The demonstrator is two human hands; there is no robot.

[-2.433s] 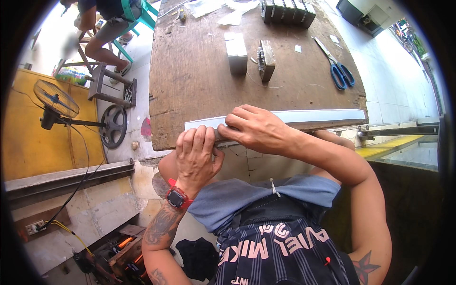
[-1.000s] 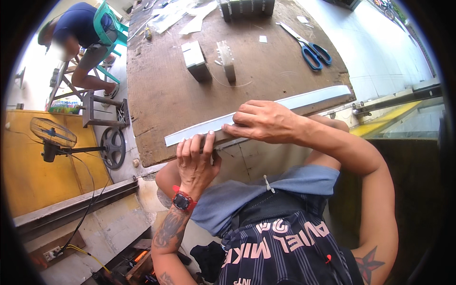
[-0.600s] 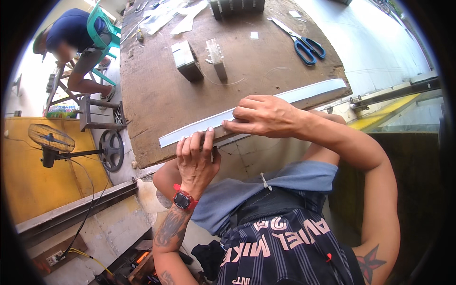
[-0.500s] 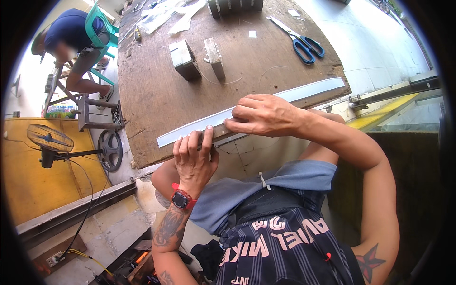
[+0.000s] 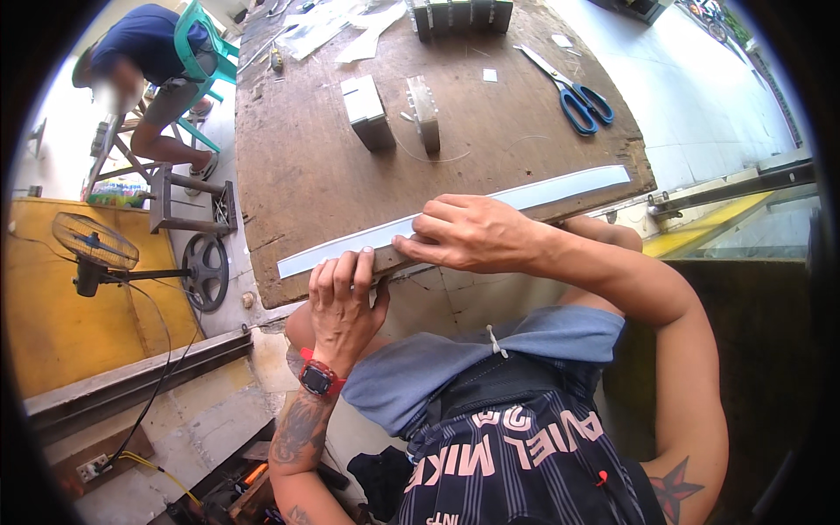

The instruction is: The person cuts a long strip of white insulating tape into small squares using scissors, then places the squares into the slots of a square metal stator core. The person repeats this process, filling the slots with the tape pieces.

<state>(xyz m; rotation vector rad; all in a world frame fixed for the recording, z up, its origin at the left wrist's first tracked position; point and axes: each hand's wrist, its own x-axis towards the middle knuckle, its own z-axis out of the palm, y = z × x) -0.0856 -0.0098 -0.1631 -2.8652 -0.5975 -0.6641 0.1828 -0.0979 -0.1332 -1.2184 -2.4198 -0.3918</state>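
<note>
A long pale blue-white strip (image 5: pixel 534 194) lies along the near edge of a brown wooden table (image 5: pixel 306 188). My left hand (image 5: pixel 343 293) rests at that edge, fingers stretched flat with their tips on the strip's near side and thumb lower, by the table's edge. Just to its right, my right hand (image 5: pixel 468 232) is closed, its fingers curled and pressed down on the strip; the palm side is hidden. A red-strapped watch (image 5: pixel 318 378) is on my left wrist.
On the table are blue-handled scissors (image 5: pixel 573 96), two small grey blocks (image 5: pixel 367 114) (image 5: pixel 423 114), a larger ridged block (image 5: pixel 462 17), clear plastic sheets (image 5: pixel 372 31) and a small white square (image 5: pixel 490 75). A fan (image 5: pixel 94 241) stands left; a person (image 5: pixel 144 57) bends at far left.
The strip has shifted left and nearer along the table edge. Both hands have moved left with it, staying close together. The view has also shifted slightly.
</note>
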